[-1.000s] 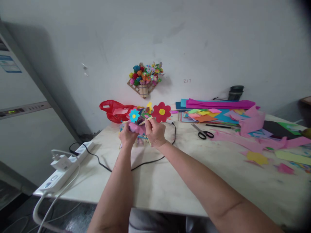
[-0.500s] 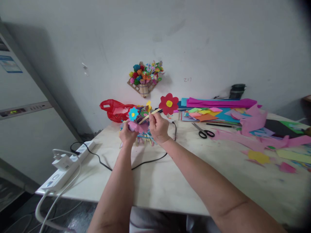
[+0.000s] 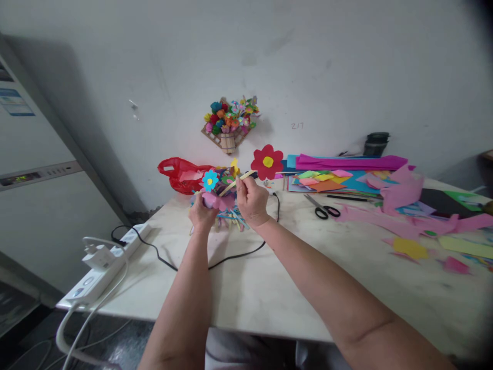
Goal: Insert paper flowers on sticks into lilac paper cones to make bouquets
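My right hand (image 3: 252, 202) is closed on the pale stem of a red paper flower (image 3: 267, 162) with a yellow centre, the bloom pointing up and right. The stem's lower end reaches in among a bunch of paper flowers. My left hand (image 3: 203, 211) is wrapped round the pink-purple paper (image 3: 219, 200) at the base of this bunch. A blue paper flower (image 3: 210, 181) with a yellow middle stands above my left hand, and a yellow paper flower (image 3: 234, 166) sits farther back. Below the hands, a fringe of coloured strips (image 3: 233, 222) shows; how it joins the bunch is hidden.
Black-handled scissors (image 3: 325, 211), a black pencil (image 3: 346, 198) and coloured paper sheets (image 3: 346, 163) lie at right among pink scraps (image 3: 404, 223). A red plastic bag (image 3: 173, 174) is behind the hands. A power strip (image 3: 111, 262) and a black cable (image 3: 239, 255) occupy the left and middle.
The red flower and the blue flower have shifted very slightly upward and left. Both hands keep their grip in nearly the same place.
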A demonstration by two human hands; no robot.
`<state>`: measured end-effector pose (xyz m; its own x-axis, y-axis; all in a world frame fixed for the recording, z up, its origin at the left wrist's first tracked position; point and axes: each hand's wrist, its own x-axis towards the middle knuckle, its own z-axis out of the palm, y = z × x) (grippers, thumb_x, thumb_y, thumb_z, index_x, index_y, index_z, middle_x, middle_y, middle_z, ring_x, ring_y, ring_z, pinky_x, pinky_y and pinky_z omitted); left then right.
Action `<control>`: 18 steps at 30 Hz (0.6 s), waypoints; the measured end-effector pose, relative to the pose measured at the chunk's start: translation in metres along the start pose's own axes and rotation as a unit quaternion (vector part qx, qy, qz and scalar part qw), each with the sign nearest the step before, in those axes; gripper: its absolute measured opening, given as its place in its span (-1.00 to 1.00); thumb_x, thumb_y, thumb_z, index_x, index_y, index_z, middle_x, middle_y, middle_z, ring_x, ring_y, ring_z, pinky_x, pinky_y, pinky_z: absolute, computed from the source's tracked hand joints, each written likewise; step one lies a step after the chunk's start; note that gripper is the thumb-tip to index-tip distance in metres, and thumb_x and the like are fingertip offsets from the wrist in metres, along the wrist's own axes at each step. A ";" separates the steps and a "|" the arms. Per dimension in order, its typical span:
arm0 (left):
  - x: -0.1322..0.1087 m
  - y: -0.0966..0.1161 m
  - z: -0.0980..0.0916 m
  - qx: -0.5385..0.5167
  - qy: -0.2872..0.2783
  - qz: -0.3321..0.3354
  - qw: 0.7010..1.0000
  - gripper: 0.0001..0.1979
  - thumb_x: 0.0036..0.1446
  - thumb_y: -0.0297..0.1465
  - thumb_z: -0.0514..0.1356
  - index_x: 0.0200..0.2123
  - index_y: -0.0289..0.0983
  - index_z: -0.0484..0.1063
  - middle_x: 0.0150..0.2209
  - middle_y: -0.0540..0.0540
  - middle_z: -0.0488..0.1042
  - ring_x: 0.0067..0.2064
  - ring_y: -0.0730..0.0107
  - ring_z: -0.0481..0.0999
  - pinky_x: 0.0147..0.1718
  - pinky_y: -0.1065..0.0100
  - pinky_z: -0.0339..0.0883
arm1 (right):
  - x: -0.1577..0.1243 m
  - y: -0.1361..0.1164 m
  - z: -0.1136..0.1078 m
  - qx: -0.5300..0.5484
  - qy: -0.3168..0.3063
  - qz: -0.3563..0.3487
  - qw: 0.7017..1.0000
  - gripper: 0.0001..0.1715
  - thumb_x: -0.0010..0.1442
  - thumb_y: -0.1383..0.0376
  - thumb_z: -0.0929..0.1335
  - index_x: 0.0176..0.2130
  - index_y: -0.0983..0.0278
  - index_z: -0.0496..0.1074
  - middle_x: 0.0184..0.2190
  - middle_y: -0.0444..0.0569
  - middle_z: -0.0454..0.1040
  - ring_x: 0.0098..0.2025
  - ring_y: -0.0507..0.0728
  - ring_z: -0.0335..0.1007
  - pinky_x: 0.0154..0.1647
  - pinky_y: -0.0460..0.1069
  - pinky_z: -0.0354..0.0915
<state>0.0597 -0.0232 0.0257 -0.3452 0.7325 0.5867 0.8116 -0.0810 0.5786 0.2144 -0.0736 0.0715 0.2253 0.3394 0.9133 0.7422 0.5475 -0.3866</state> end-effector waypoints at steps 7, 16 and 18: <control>0.000 0.001 0.000 -0.007 -0.002 0.003 1.000 -0.50 -0.15 -0.19 0.27 -0.08 -0.14 0.33 -0.24 -0.09 0.52 -0.15 0.09 0.51 -0.26 0.27 0.27 | -0.004 -0.001 0.002 0.003 -0.042 0.001 0.999 -0.56 0.30 0.16 0.12 -0.45 0.27 0.39 -0.68 -0.12 0.33 -0.60 0.00 0.20 -0.52 -0.09 -0.03; 0.000 0.001 0.001 -0.014 0.003 0.011 1.000 -0.52 -0.13 -0.21 0.26 -0.08 -0.15 0.33 -0.27 -0.07 0.51 -0.18 0.17 0.51 -0.26 0.31 0.26 | -0.004 -0.003 0.007 -0.033 -0.062 0.067 0.995 -0.64 0.27 0.20 0.21 -0.43 0.28 0.44 -0.63 -0.11 0.40 -0.60 0.01 0.22 -0.51 -0.06 -0.09; 0.001 0.001 0.001 -0.012 -0.001 0.011 1.000 -0.52 -0.13 -0.21 0.27 -0.09 -0.15 0.33 -0.27 -0.07 0.51 -0.19 0.18 0.51 -0.27 0.32 0.26 | -0.004 -0.003 0.007 -0.041 -0.071 0.072 0.994 -0.66 0.27 0.19 0.22 -0.43 0.27 0.43 -0.62 -0.11 0.40 -0.59 0.01 0.23 -0.50 -0.06 -0.09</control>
<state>0.0606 -0.0220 0.0258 -0.3261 0.7315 0.5988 0.8077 -0.1136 0.5786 0.2068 -0.0711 0.0683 0.2453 0.5176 0.8197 0.7588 0.4237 -0.4946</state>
